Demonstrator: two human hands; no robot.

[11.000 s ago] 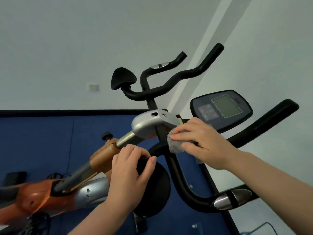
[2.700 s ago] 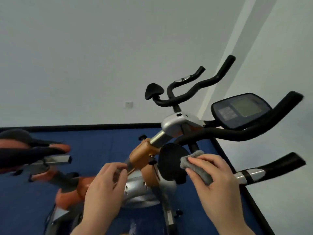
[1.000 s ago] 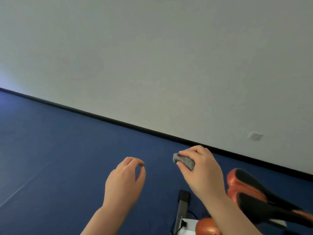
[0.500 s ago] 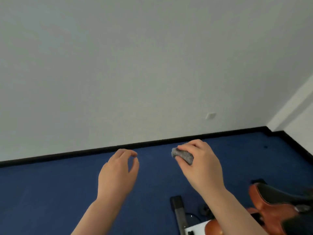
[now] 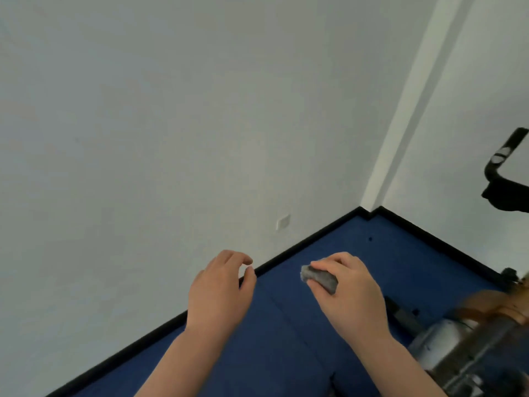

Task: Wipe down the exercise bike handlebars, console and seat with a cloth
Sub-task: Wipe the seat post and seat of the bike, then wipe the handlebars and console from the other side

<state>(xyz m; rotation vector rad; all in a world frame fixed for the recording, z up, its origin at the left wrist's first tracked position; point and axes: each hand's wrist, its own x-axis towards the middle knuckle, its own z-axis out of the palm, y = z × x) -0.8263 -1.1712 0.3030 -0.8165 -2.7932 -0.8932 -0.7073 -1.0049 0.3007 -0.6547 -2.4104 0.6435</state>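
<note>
My right hand (image 5: 352,296) grips a small grey cloth (image 5: 319,277), which sticks out between thumb and fingers. My left hand (image 5: 219,290) hovers beside it with loosely curled fingers and holds nothing. Both hands are in the air over the blue floor, touching no part of the bike. Only bits of the exercise bike show: a black handlebar end (image 5: 505,173) at the right edge and the blurred orange and silver frame (image 5: 472,345) at the lower right. The console and seat are out of view.
A blue floor (image 5: 286,353) meets white walls (image 5: 171,124) at a black skirting board (image 5: 303,247), forming a room corner straight ahead. A white wall socket (image 5: 283,222) sits low on the left wall.
The view has swung right: the room corner and a handlebar end have come into view, and the seat has left it. Both hands keep their pose, the right still gripping the cloth.
</note>
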